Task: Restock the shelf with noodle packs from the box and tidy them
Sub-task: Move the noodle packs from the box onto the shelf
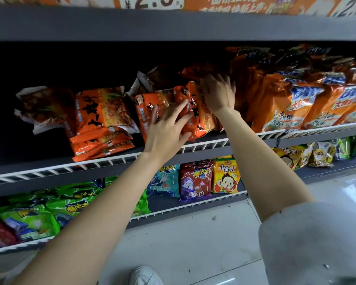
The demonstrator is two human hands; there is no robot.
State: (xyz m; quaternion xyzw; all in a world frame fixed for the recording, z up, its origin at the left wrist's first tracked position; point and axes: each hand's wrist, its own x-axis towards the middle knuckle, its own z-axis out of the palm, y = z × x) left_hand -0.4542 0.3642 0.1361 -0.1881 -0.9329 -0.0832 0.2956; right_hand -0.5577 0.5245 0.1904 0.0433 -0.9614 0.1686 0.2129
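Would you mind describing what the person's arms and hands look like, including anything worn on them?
Both forearms are bare, and the left hand and right hand wear no gloves. No rings, watch or bracelet show on either. A pale grey-white sleeve, loose and faintly speckled, is pushed up on the right arm. The left arm shows no sleeve in view.
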